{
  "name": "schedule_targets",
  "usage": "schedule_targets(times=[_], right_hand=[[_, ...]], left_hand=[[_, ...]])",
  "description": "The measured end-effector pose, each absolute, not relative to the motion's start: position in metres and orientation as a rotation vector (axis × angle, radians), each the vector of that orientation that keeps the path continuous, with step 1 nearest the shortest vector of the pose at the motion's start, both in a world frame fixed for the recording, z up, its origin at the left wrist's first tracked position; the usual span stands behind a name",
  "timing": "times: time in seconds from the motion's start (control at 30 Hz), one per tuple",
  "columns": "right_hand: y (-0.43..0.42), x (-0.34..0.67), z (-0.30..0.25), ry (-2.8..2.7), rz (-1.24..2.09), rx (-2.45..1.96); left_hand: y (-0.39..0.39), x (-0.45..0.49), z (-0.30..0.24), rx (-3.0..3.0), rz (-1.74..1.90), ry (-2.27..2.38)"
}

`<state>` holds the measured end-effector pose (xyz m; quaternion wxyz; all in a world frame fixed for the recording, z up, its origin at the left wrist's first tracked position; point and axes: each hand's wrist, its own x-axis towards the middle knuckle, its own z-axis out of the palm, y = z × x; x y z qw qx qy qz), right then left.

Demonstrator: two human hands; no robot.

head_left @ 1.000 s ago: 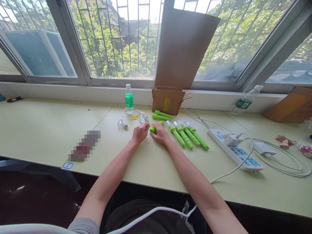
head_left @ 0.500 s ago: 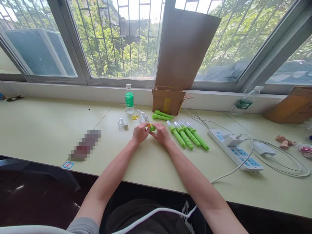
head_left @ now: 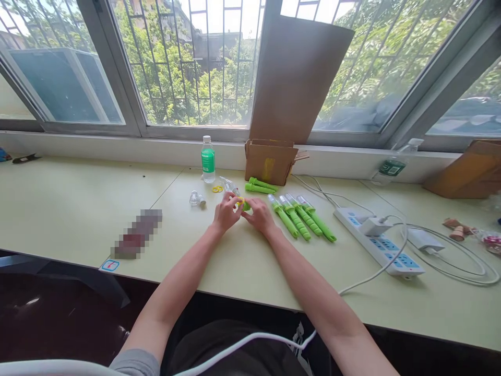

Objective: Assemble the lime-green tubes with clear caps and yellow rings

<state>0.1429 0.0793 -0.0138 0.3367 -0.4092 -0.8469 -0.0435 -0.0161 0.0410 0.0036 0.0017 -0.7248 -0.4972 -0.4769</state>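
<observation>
My left hand (head_left: 226, 212) and my right hand (head_left: 258, 216) meet over the pale green table (head_left: 78, 203). Between their fingertips sits a small green plastic piece (head_left: 245, 205) with a yellow ring at its left end. Both hands are closed on it. To the right lie several finished green sticks with clear tips (head_left: 301, 216) in a row. Two bare green sticks (head_left: 259, 186) lie behind the hands. A clear tube part (head_left: 229, 186), a loose yellow ring (head_left: 216, 189) and a small clear cap (head_left: 194, 198) lie to the rear left.
A green-labelled bottle (head_left: 207, 159) and an open cardboard box (head_left: 270, 159) stand at the windowsill. A white power strip (head_left: 378, 241) with chargers and cables lies to the right. A second bottle (head_left: 395, 163) lies on its side far right. A blurred patch (head_left: 136, 234) is on the left.
The green piece, plainly showing in my right hand a second ago, is now mostly covered as both hands closed together on it. The hands have shifted slightly away from me.
</observation>
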Motion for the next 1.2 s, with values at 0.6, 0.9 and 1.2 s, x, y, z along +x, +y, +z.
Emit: schedule_targets(times=[0.6, 0.9, 1.2], right_hand=[[0.075, 0.143, -0.010, -2.204, -0.136, -1.104], [0.071, 0.142, -0.007, -2.193, -0.164, -1.152], [0.071, 0.141, -0.008, -2.184, -0.131, -1.226]], left_hand=[[0.039, -0.018, 0.005, -2.416, -1.452, -1.589], [0.044, -0.018, 0.004, -2.426, -1.624, -1.567], [0.049, -0.019, 0.000, -2.459, -1.716, -1.578]])
